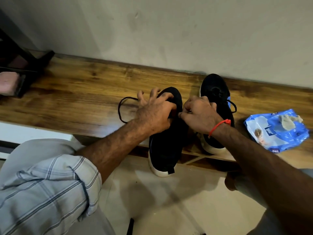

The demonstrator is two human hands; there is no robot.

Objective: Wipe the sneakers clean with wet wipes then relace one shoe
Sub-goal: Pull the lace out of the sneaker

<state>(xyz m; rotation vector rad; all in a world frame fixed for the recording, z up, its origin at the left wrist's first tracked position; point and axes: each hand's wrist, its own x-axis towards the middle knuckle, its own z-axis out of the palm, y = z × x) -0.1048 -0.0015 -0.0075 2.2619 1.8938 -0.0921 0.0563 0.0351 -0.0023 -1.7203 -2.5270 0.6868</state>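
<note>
— Where are your hands?

— Both are on the near black knit sneaker with the white sole (166,146), whose heel hangs over the edge of the brown wooden bench (76,92). Your left hand (155,114) curls its fingers into the upper; your right hand (199,114) pinches at the eyelets (what it pinches is hidden).

— And the lace?

— The thin black shoelace (120,107) loops out left onto the wood. The second black sneaker (216,94) stands just beside, by the wall, with the crumpled blue wet-wipes packet (277,131) further right.
</note>
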